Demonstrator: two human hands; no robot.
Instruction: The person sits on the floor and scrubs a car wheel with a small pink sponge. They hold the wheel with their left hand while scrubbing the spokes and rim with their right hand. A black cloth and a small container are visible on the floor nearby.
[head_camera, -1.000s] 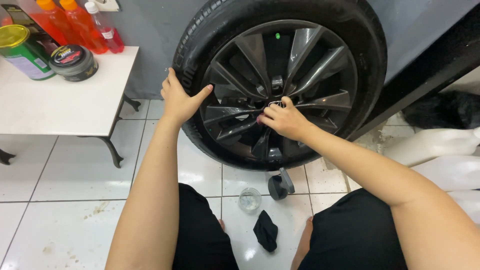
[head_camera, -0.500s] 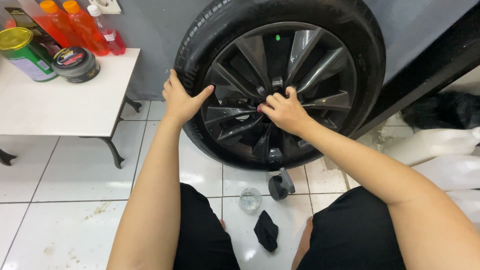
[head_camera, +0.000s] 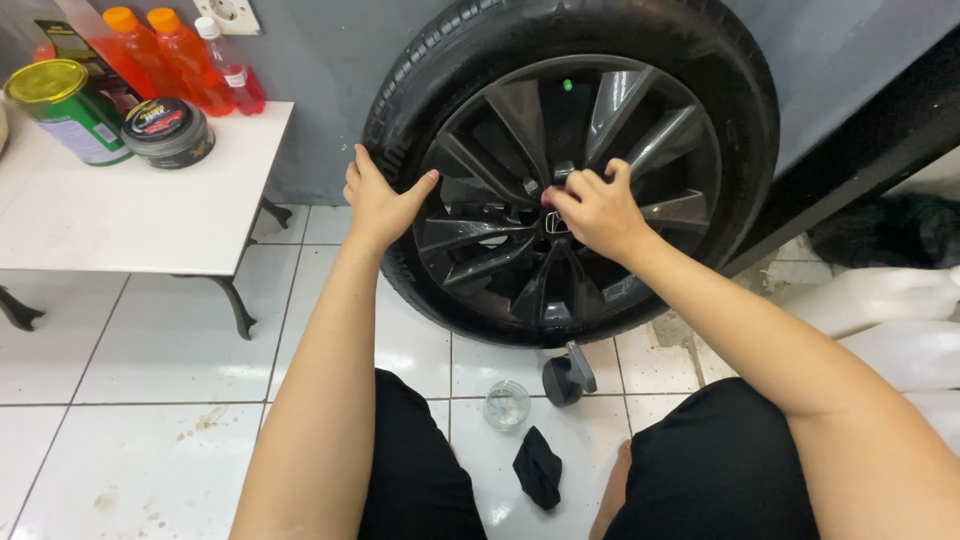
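A car wheel stands in front of me, with a black tyre (head_camera: 700, 60) around a dark grey spoked rim (head_camera: 480, 260). My left hand (head_camera: 380, 200) lies flat on the tyre's left side, fingers spread, thumb pointing at the rim. At the hub in the rim's middle, my right hand (head_camera: 595, 210) has its fingers bent and bunched against the spokes. Whether something small is pinched in it is hidden. My knees in black shorts frame the floor below.
On the white tiles between my legs lie a black cloth (head_camera: 538, 465), a small clear cup (head_camera: 506, 405) and a black round-headed tool (head_camera: 567, 378). A white table (head_camera: 150, 220) at left holds a green tin (head_camera: 65, 110), a flat black tin (head_camera: 168, 130) and orange bottles (head_camera: 160, 50). White containers (head_camera: 880, 300) lie at right.
My right hand has moved up and slightly right across the rim, from below the hub to the hub itself. My left hand has stayed on the tyre.
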